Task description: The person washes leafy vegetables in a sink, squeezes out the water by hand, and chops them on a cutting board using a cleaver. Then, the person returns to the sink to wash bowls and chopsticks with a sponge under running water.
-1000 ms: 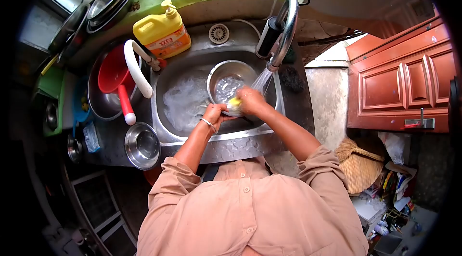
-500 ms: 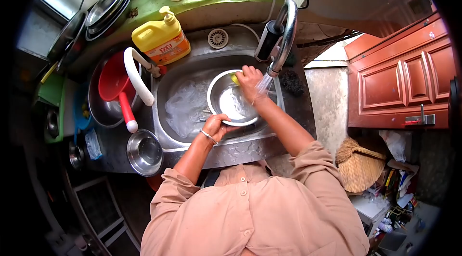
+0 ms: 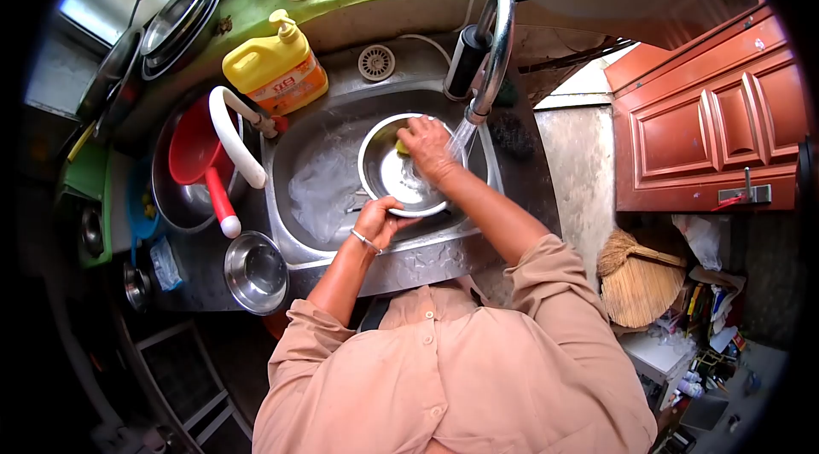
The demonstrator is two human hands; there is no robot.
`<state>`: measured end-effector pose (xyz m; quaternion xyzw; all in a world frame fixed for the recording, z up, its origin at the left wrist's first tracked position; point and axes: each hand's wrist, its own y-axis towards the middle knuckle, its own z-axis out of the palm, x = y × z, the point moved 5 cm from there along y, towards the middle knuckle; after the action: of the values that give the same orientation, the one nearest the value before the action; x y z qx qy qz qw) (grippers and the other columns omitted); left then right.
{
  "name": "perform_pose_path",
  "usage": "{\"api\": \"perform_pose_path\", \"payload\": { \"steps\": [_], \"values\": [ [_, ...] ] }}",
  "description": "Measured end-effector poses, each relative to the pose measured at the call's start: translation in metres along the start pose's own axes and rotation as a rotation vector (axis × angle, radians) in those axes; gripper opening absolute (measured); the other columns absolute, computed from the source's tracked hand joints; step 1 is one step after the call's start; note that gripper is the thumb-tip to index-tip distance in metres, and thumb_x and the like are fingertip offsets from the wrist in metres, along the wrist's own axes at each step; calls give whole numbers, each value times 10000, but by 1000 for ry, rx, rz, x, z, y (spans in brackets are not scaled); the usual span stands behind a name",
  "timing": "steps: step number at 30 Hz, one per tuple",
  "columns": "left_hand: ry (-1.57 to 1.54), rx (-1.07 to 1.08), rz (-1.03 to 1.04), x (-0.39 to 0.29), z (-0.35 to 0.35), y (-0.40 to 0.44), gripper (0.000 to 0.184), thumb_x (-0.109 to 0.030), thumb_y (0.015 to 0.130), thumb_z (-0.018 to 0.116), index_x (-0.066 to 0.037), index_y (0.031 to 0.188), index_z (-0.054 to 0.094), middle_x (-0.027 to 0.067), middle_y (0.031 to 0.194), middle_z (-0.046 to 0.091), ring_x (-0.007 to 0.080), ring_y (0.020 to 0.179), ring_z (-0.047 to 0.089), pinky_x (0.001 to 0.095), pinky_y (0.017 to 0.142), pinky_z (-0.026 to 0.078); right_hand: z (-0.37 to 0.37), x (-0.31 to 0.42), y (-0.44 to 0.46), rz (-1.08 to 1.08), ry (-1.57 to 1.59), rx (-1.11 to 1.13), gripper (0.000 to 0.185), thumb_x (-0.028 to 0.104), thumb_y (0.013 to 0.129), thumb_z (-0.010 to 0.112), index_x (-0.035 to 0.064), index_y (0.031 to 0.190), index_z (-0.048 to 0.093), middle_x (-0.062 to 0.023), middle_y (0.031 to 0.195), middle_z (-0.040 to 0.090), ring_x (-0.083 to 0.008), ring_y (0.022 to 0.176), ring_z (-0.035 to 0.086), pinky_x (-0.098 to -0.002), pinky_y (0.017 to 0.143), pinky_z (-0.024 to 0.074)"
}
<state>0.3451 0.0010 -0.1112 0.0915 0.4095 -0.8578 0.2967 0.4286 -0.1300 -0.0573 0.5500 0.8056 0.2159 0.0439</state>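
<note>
A round stainless steel bowl (image 3: pixel 384 171) is held tilted over the sink (image 3: pixel 286 134). My left hand (image 3: pixel 378 224) grips its near rim, thumb on the inside. Inside the far part of the bowl, my right hand (image 3: pixel 429 147) is closed over a small yellow sponge (image 3: pixel 401 147), mostly hidden under the fingers. Water runs from the curved metal faucet (image 3: pixel 499 44) beside my right wrist. Under the bowl, a clear plastic bag (image 3: pixel 320 194) lies in the sink's left part.
A yellow detergent jug (image 3: pixel 277 70) stands behind the sink. To the left are a white curved spout (image 3: pixel 226 113), a red ladle (image 3: pixel 200 155) in a large basin (image 3: pixel 171 198), and a small steel bowl (image 3: pixel 256 272) at the counter edge. A black scrubber (image 3: pixel 512 136) lies right of the sink.
My right hand has moved left and slightly inward across the bowl with the sponge. My left hand keeps its hold on the rim. The whole view has shifted slightly.
</note>
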Motion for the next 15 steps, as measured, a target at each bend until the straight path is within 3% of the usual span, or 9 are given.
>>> {"api": "perform_pose_path", "payload": {
  "steps": [1, 2, 3, 5, 7, 8, 11, 13, 15],
  "values": [
    [31, 5, 13, -1, -5, 3, 327, -5, 785, 457, 133, 1081, 477, 222, 1089, 573, 323, 996, 601, 463, 886, 513, -1, -7, -3, 8, -20, 23, 153, 145, 716, 570, 113, 865, 582, -81, 885, 541, -251, 903, 547, -368, 758, 435],
    [28, -39, 41, -1, -10, 8, 335, 3, 774, 453, 137, 1081, 473, 225, 1094, 570, 326, 1000, 599, 476, 881, 513, 7, -13, -7, 51, -73, 197, 205, 184, 726, 611, 111, 918, 603, -91, 916, 560, -273, 902, 566, -382, 758, 462],
    [26, -83, 68, -2, -14, 10, 344, 11, 764, 450, 140, 1082, 470, 228, 1100, 566, 330, 1004, 597, 489, 875, 513, 7, -10, -12, 49, -72, 199, 205, 184, 726, 611, 111, 918, 603, -91, 916, 560, -273, 902, 566, -382, 758, 462],
    [63, -40, 105, 2, -19, 16, 330, -77, 836, 498, 113, 1105, 474, 211, 1111, 566, 312, 1004, 600, 487, 853, 521, 14, -9, -34, 282, 80, 402, 171, 211, 775, 592, 85, 879, 644, -137, 950, 606, -302, 891, 613, -446, 721, 494],
    [139, -78, 224, -7, -4, 7, 417, -300, 908, 522, 45, 1140, 489, 177, 1129, 569, 278, 1001, 604, 458, 834, 529, 16, 11, -44, 359, 355, 664, 309, 320, 749, 651, 36, 869, 658, -176, 927, 618, -314, 924, 613, -432, 735, 497],
    [171, -64, 243, -6, 5, 3, 563, -532, 903, 455, -33, 1158, 506, 120, 1107, 585, 242, 999, 601, 419, 818, 530, 23, 18, -48, 433, 547, 580, 309, 310, 753, 653, 24, 870, 656, -180, 909, 617, -319, 912, 610, -426, 742, 490],
    [-104, -36, 227, -4, 16, 4, 568, -585, 903, 396, -76, 1119, 527, 80, 1065, 595, 207, 972, 601, 378, 821, 520, 16, 41, -50, 533, 978, 202, 323, 300, 817, 628, -4, 926, 636, -184, 923, 610, -339, 855, 596, -382, 754, 472],
    [-104, 71, 333, -8, 2, 24, 546, -597, 898, 391, -90, 1034, 541, 62, 1038, 599, 161, 919, 599, 350, 826, 500, -10, 58, -54, 339, 859, 48, 259, 165, 764, 633, -12, 949, 597, -157, 964, 585, -322, 898, 562, -382, 826, 445],
    [-161, 113, 259, -6, -18, 34, 488, -498, 925, 429, -43, 1062, 542, 87, 1065, 601, 202, 950, 605, 390, 849, 500, -33, 49, -64, 177, 732, 72, 243, 111, 709, 628, 5, 925, 594, -143, 997, 581, -323, 959, 536, -392, 877, 423]
  ]
}}
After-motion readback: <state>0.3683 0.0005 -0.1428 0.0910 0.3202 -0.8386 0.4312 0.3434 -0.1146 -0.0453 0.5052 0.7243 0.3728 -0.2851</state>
